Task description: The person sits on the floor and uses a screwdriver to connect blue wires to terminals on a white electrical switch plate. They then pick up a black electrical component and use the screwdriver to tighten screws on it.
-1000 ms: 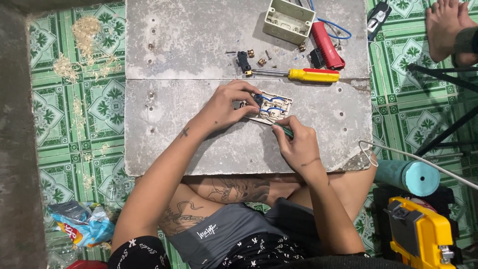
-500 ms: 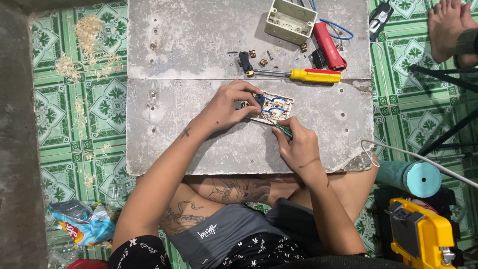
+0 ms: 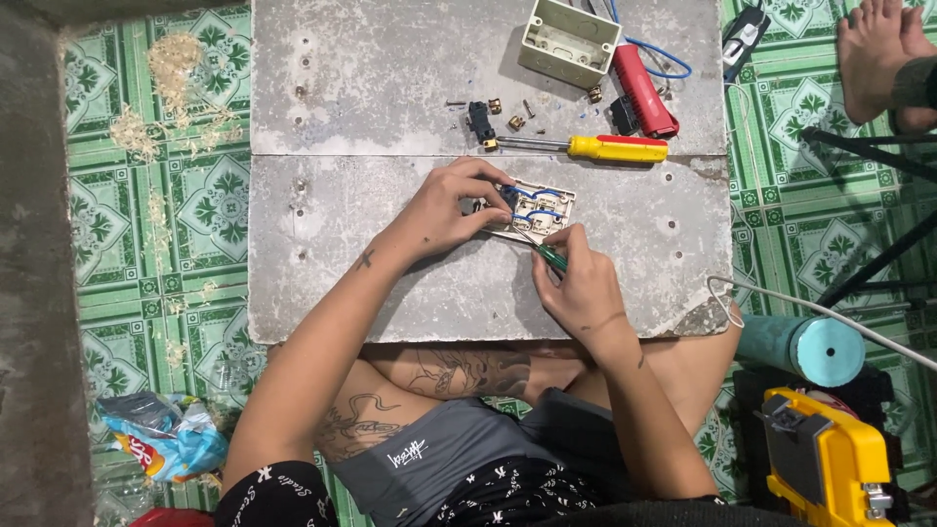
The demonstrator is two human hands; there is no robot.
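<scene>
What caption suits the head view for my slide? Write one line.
Left hand steadies a white switch plate with blue wires on a grey slab while the right hand works a green-handled screwdriver.

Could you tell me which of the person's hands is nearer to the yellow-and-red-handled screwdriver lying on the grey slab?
Left. The left hand grips the white switch plate just below the yellow-and-red-handled screwdriver's metal shaft; the right hand, holding a small green-handled screwdriver, sits lower, toward the person.
</scene>
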